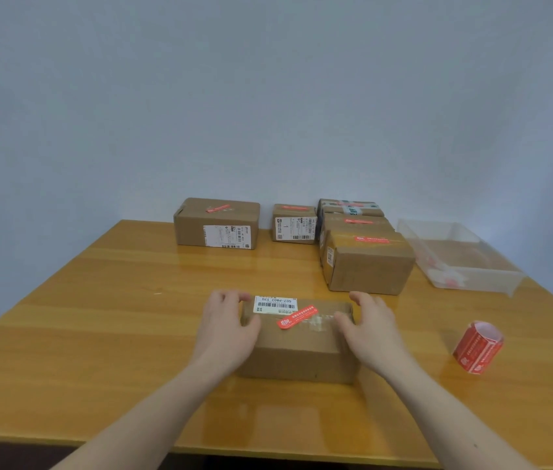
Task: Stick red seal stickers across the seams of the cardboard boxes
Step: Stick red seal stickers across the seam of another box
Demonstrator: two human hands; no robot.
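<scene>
A cardboard box [297,347] lies in the middle of the wooden table, with a white barcode label and a red seal sticker [297,317] stuck slantwise across its top seam. My left hand [225,325] grips its left end, fingers curled over the far corner. On the right end rests my right hand [368,325], thumb on the top face. A roll of red seal stickers [478,347] lies on the table to the right.
Several sealed boxes stand at the back: one at the left [216,223], a small one [293,224], and a cluster at the right [368,262]. A clear plastic tray [465,276] with sticker scraps sits far right. The table's front edge [268,452] is near me.
</scene>
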